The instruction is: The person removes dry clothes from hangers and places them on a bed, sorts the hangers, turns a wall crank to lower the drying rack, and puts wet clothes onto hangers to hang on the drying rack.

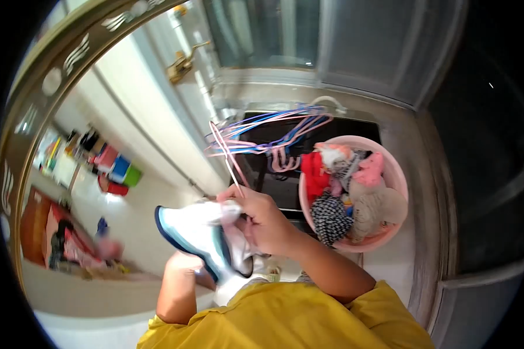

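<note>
A white garment with teal and navy trim (195,228) hangs between my two hands, partly blurred. My right hand (262,221) is closed at its upper right side, with a pink hanger (230,157) rising from the fingers. Beneath the garment's lower left part is my left hand (186,263); its fingers are hidden behind the cloth. To the right, a pink basin (397,180) holds a heap of clothes, including a red piece (313,174) and a black-and-white checked piece (330,218). Pink and blue hangers (279,136) lie in a pile beyond my hands.
The hangers rest on a black-topped surface (279,189). A large mirror with a patterned frame (75,55) takes up the left side, reflecting a room. Behind stand a brass-coloured tap (180,67) and a sliding window (262,35).
</note>
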### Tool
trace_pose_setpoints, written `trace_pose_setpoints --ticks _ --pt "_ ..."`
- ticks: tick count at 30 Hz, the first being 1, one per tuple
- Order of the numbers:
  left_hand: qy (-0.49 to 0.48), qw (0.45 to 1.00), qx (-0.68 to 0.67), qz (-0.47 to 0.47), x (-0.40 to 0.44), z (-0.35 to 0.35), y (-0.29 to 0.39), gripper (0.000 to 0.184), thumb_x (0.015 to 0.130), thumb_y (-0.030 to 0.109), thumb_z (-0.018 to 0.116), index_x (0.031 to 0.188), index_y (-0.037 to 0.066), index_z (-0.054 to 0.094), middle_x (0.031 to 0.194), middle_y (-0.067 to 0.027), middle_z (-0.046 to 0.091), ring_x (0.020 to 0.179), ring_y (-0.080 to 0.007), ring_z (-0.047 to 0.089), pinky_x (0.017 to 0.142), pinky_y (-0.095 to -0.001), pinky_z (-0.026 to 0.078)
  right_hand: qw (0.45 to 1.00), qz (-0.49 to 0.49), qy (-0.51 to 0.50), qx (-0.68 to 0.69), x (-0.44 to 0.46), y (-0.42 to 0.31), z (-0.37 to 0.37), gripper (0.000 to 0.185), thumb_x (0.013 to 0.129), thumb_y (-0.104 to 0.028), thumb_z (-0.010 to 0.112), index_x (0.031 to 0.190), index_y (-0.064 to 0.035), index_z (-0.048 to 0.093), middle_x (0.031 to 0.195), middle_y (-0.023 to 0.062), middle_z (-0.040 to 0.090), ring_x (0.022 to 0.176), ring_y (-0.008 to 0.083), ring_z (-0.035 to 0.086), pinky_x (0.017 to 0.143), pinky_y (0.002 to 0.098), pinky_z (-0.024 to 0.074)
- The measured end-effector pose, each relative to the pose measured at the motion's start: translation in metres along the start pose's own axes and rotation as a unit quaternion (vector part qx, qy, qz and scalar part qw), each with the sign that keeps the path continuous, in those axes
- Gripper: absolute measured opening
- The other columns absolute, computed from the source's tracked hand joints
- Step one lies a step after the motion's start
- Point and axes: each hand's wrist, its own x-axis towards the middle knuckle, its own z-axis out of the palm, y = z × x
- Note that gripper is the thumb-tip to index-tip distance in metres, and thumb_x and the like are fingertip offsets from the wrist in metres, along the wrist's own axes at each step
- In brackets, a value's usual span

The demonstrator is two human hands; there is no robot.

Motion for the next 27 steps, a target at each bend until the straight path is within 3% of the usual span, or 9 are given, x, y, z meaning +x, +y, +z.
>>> trace_pose_setpoints --ticks 3,6,10,13,16,19,22,25,27 --pt "0.229 0.967 -0.07 -0.087 -0.027 -0.001 -0.02 0.065 0.065 0.001 0.074 0.123 0.0 0.046 0.115 -0.0091 0.054 0.113 -0.0206 0.048 0.096 -0.0359 0.038 0.999 0.046 0.008 0.026 0.008 0.011 0.01 0.025 0.07 0.012 0.054 0.091 0.0007 0.063 0.101 0.0121 0.059 0.083 0.0199 0.059 0.07 0.0273 0.0459" --pt "0.403 0.913 -0.059 -0.019 -0.038 0.013 0.017 0.053 0.069 -0.002 0.072 0.116 0.001 0.05 0.1 -0.0045 0.06 0.088 -0.0165 0.059 0.08 -0.0311 0.048 0.986 0.145 0.018 0.078 0.005 0.022 0.01 0.026 0.074 0.007 0.058 0.097 -0.0021 0.065 0.093 0.0095 0.063 0.082 0.0153 0.059 0.065 0.0257 0.0462" --pt "0.539 0.823 -0.142 0.112 -0.076 0.013 0.044 0.023 0.082 0.014 0.065 0.099 0.001 0.056 0.092 -0.0078 0.064 0.084 -0.0181 0.063 0.074 -0.031 0.051 0.94 0.248 -0.079 0.221 -0.001 0.036 0.001 0.025 0.073 0.005 0.055 0.094 -0.0042 0.066 0.088 0.0072 0.065 0.093 0.0171 0.058 0.091 0.0309 0.0391" --pt "0.576 0.798 0.007 0.178 -0.096 0.023 0.052 0.013 0.084 0.01 0.061 0.093 0.003 0.054 0.085 -0.0051 0.062 0.076 -0.0124 0.06 0.07 -0.0264 0.048 0.969 0.021 -0.239 0.058 -0.003 0.048 0.013 0.015 0.073 -0.002 0.054 0.084 0.0029 0.062 0.083 0.0038 0.064 0.076 0.0085 0.058 0.07 0.0228 0.0453" --pt "0.591 0.762 0.134 0.227 -0.112 0.038 0.066 0.014 0.085 0.008 0.062 0.092 0.004 0.052 0.082 -0.0016 0.059 0.072 -0.0086 0.056 0.068 -0.0239 0.046 0.866 0.314 -0.245 0.302 -0.019 0.046 0.038 0.016 0.08 -0.007 0.048 0.076 0.0031 0.059 0.058 -0.0015 0.046 0.044 0.0027 0.036 0.039 0.0178 0.0238" --pt "0.623 0.748 0.137 0.181 -0.13 0.044 0.072 0.016 0.083 0.01 0.065 0.089 0.005 0.051 0.079 0.0001 0.058 0.07 -0.0069 0.053 0.065 -0.0214 0.044 0.91 0.264 -0.158 0.278 -0.018 0.024 0.062 0.021 0.089 -0.013 0.045 0.084 0.0042 0.057 0.055 -0.0016 0.044 0.041 0.0006 0.029 0.037 0.0183 0.0191" --pt "0.631 0.73 0.163 0.207 -0.159 0.035 0.069 0.019 0.082 0.012 0.068 0.084 0.006 0.05 0.074 0.0018 0.055 0.067 -0.0052 0.05 0.061 -0.0208 0.042 0.945 0.173 -0.096 0.26 -0.01 -0.015 0.09 0.037 0.094 -0.018 0.042 0.129 -0.004 0.04 0.061 0.001 0.053 0.044 0.0006 0.032 0.04 0.0176 0.0239" --pt "0.686 0.648 0.309 0.12 -0.194 0.033 0.074 0.02 0.083 0.015 0.066 0.081 0.006 0.048 0.069 0.0035 0.051 0.061 -0.0038 0.046 0.056 -0.0208 0.04 0.918 0.186 -0.187 0.297 -0.013 -0.036 0.108 0.047 0.095 -0.016 0.038 0.138 -0.0018 0.025 0.056 0.0017 0.051 0.044 0.0023 0.034 0.043 0.0181 0.0269" --pt "0.705 0.559 0.429 0.084 -0.214 0.031 0.08 0.028 0.081 0.019 0.069 0.081 0.003 0.046 0.064 0.0006 0.05 0.057 -0.0057 0.043 0.051 -0.0225 0.038 0.891 0.189 -0.305 0.28 -0.017 -0.057 0.112 0.04 0.095 -0.015 0.039 0.132 -0.0004 0.036 0.053 0.0004 0.049 0.044 0.0035 0.037 0.046 0.0187 0.0311"
